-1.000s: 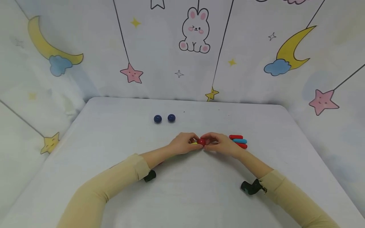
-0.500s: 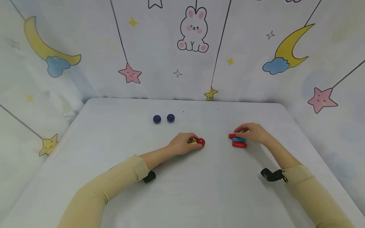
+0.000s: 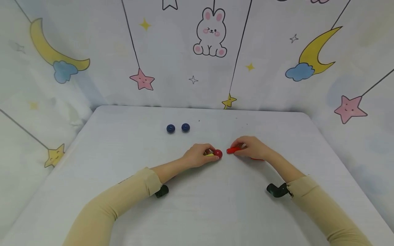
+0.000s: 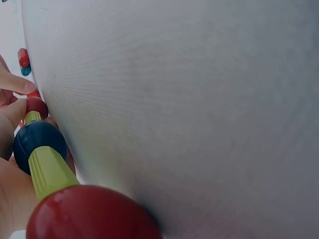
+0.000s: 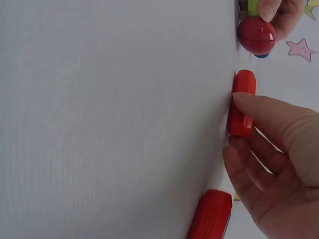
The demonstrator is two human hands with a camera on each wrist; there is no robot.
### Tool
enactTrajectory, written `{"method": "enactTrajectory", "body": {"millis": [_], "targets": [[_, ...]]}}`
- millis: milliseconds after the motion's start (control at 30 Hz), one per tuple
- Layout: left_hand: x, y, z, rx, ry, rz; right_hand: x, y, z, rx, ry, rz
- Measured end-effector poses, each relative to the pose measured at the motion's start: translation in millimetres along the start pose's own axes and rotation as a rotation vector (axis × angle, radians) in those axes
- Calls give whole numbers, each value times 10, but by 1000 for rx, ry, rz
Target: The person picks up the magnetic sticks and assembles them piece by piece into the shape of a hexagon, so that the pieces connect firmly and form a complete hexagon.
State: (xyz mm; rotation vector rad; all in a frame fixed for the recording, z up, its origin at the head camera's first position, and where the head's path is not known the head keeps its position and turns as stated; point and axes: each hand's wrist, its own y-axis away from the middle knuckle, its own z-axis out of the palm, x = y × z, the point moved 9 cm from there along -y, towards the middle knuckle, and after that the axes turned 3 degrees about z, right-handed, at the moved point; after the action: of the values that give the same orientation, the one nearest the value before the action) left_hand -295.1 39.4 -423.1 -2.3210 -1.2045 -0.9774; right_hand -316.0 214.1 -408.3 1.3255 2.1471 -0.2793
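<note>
Just right of the middle of the head view, a red plastic stick [image 3: 231,150] points its free end at a glossy red ball [image 3: 218,153], near it but not touching. The right hand [image 3: 253,147] has its grip drawn in to the stick's width, thumb pressed on the stick. The left hand [image 3: 196,155] pinches at the red ball's end of a chain, its grip closed about it; the left wrist view, at lower left, shows this chain's dark blue ball [image 4: 40,144], ribbed yellow-green stick [image 4: 52,172] and large near red ball [image 4: 92,214]. A second red stick [image 5: 212,214] lies at the lower right of the right wrist view. Two dark blue balls [image 3: 185,127] sit side by side at upper centre on the white surface [image 3: 200,212], before a white patterned backdrop [image 3: 172,48]. Beige sleeves [image 3: 132,188] enter from the bottom corners.
</note>
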Motion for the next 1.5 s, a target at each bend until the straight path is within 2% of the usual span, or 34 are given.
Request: {"method": "enactTrajectory", "body": {"millis": [100, 233, 767, 1067, 1200, 1400, 1500], "targets": [[-6, 5, -8, -2, 1, 0, -163, -30, 74, -9, -31, -78], [-20, 13, -20, -2, -2, 5, -300, -47, 104, -9, -52, -135], [-39, 35, -110, 16, -18, 32, -464, -150, 224, -34, -106, -169], [-70, 113, -203, 39, -71, -28, -613, -274, 358, -76, -133, -191], [-128, 137, -246, 74, -82, -48, -619, -449, 375, -77, -120, -150], [-168, 164, -284, 96, -70, -38, -622, -913, 365, -28, -186, 2], [-159, 177, -293, 100, -68, -27, -676, -1158, 390, -10, -194, 25]]}}
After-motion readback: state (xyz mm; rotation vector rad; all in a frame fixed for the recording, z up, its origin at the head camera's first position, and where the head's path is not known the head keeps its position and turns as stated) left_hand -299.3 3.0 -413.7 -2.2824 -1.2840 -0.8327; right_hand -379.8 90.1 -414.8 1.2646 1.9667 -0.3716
